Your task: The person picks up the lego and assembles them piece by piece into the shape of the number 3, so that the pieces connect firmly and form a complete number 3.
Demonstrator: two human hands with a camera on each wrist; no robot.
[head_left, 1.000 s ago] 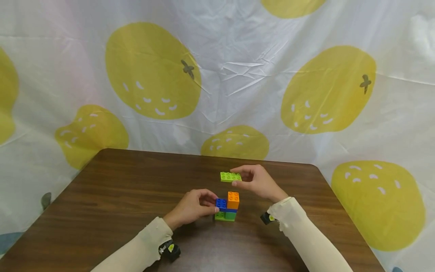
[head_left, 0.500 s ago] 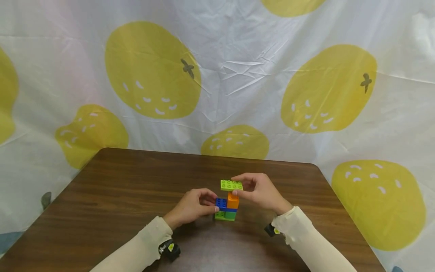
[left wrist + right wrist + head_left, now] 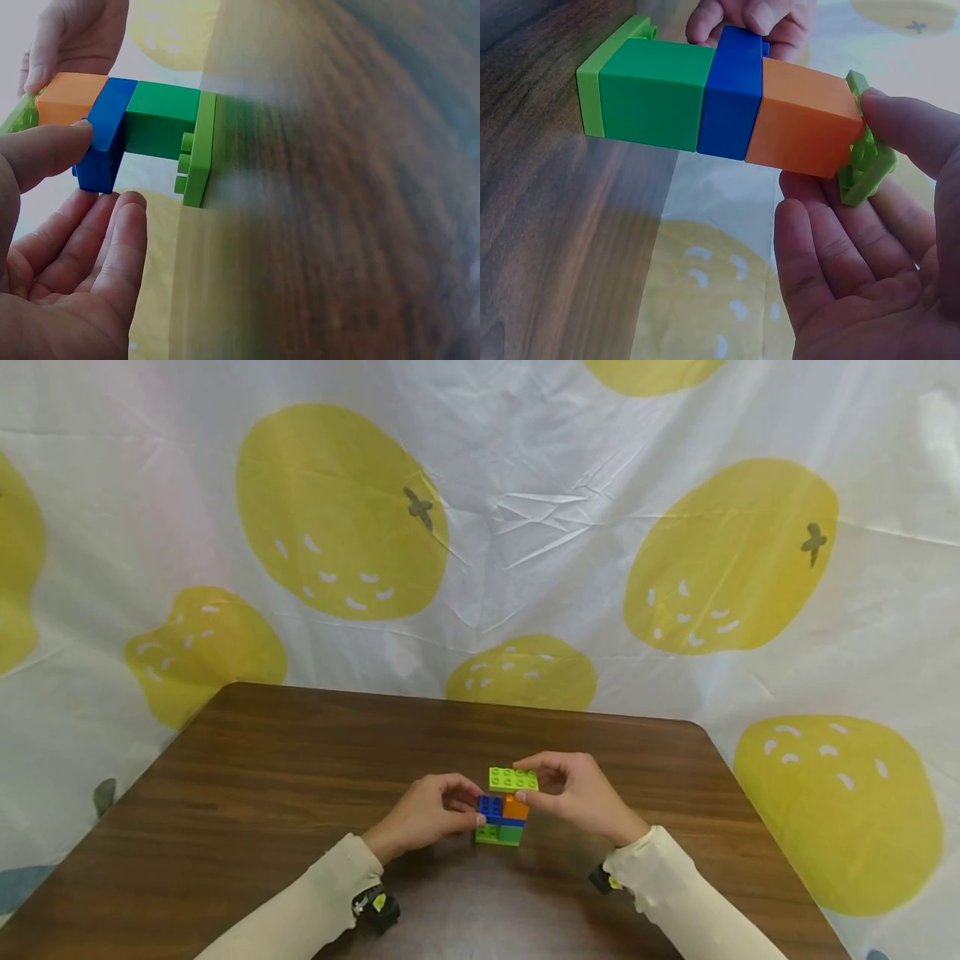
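Note:
A stack of toy building bricks stands on the table. Its base is a lime-green plate, then a green brick, a blue plate and an orange brick. My left hand pinches the blue plate's left end between thumb and fingers. My right hand pinches a second lime-green plate by its right end. This plate sits at the top of the orange brick, slightly tilted in the right wrist view, reaching left over the blue plate. Whether its studs are engaged I cannot tell.
The brown wooden table spreads around the stack. Behind it hangs a white curtain printed with yellow fruit. A small black camera is on the left wrist, another on the right.
My right hand has lowered the lime-green plate from above the stack down to the orange brick. My left hand has kept its grip on the blue plate.

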